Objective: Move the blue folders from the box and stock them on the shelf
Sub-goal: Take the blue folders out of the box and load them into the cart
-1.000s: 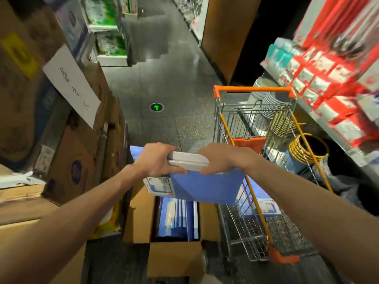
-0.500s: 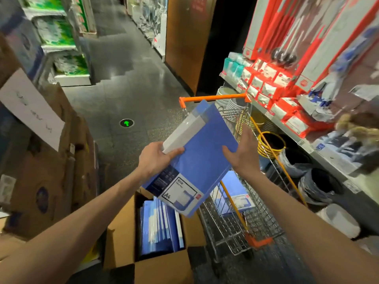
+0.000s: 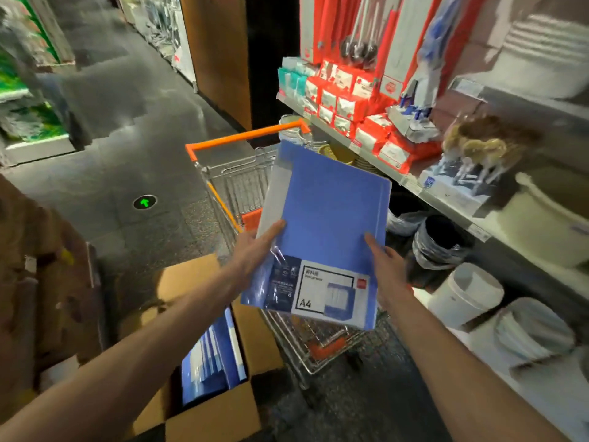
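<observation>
I hold a blue folder in clear wrap with a white A4 label, its front facing me, above a shopping cart. My left hand grips its left edge, thumb on the cover. My right hand holds its right edge, thumb on the front. Below my left forearm an open cardboard box on the floor holds several more blue folders standing on edge. The shelf runs along the right, about level with the folder's top.
A wire shopping cart with an orange handle stands right behind the folder. Red packets, cleaning tools and white bins crowd the right shelf levels. Stacked cardboard boxes line the left. The dark tiled aisle stretches ahead.
The folder came up out of the box, turned from flat to face me and swung right toward the shelf. My view turned right too. Both hands kept hold throughout.
</observation>
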Demonstrator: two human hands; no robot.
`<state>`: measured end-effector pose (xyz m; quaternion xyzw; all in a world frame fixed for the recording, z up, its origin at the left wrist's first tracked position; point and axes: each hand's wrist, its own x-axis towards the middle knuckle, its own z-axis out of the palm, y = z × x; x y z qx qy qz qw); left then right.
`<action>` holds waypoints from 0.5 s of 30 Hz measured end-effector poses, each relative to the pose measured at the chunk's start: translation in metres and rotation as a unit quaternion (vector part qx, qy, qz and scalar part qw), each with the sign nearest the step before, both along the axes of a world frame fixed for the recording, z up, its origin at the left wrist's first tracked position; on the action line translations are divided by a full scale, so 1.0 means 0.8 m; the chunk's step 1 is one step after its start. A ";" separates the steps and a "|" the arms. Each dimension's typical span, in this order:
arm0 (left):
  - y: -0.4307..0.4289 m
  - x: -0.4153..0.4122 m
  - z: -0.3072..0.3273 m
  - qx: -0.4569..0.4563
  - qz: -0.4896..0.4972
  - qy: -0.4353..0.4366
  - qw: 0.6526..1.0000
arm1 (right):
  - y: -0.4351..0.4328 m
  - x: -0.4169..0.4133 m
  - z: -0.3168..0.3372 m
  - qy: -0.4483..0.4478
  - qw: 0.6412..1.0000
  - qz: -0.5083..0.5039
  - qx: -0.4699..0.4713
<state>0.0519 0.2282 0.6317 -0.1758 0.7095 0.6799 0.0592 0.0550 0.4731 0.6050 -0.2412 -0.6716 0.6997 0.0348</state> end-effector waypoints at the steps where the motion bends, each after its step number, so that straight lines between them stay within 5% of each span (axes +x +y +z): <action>1: 0.029 -0.004 -0.003 0.010 -0.012 -0.017 1.000 | 0.029 -0.002 -0.003 -0.001 1.000 -0.018 -0.009; 8: 0.125 -0.031 -0.036 0.072 -0.119 -0.132 0.981 | 0.148 -0.035 -0.011 -0.005 0.999 -0.013 0.036; 15: 0.138 -0.080 -0.063 0.085 0.025 -0.131 0.987 | 0.142 -0.100 -0.031 -0.016 0.996 0.040 0.076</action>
